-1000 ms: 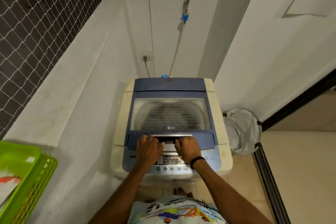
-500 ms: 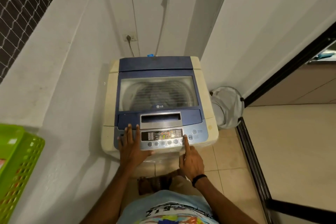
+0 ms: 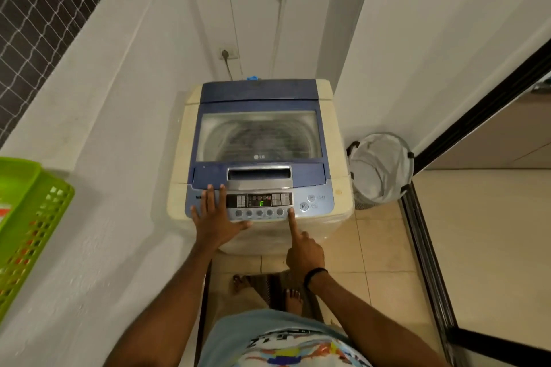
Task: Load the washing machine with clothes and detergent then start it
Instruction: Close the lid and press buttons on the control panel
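Top-loader here is an LG washing machine (image 3: 259, 155), cream body gone a bit yellow with a blue top and a see-through lid (image 3: 258, 135) that's shut flat, so you can just make out the ribbed drum through the hazy window, though what's inside I can't tell. It's tucked into the corner against the back wall, long axis running from the person straight away toward that wall, with the control panel (image 3: 258, 202) on the near edge facing up at the camera. The little display (image 3: 261, 203) on the panel shows a green "F". Left hand (image 3: 215, 219) is spread flat, fingers open, resting on the panel's left end and gripping nothing. Right hand (image 3: 302, 250) is curled up except the index finger, whose tip sits on the rightmost round button in the row under the display. Just right of the machine on the tile floor is a white mesh laundry hamper (image 3: 381, 168), looks empty from here. Well left of the machine, on the ledge, is a green plastic basket (image 3: 28, 235) with something red and white partly showing inside.
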The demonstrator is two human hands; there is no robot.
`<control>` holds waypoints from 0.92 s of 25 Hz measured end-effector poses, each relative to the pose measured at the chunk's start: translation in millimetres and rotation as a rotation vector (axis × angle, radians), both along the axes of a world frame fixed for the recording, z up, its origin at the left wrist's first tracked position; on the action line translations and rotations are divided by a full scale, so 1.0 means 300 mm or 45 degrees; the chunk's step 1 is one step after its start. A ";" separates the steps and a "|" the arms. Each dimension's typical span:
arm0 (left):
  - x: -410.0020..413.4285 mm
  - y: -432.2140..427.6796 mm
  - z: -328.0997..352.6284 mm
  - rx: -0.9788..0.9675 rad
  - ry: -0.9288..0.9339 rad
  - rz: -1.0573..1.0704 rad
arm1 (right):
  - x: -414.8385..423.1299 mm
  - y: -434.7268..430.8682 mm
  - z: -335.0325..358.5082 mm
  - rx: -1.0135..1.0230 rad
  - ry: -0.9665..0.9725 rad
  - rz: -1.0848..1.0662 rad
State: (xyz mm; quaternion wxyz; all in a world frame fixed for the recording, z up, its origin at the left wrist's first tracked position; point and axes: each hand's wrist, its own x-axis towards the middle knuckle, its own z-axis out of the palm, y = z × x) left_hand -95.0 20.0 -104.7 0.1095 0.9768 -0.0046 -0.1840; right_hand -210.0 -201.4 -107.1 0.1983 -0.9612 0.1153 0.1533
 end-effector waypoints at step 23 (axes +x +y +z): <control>0.002 0.016 -0.006 -0.098 -0.006 0.016 | 0.027 0.032 0.046 0.008 0.088 -0.110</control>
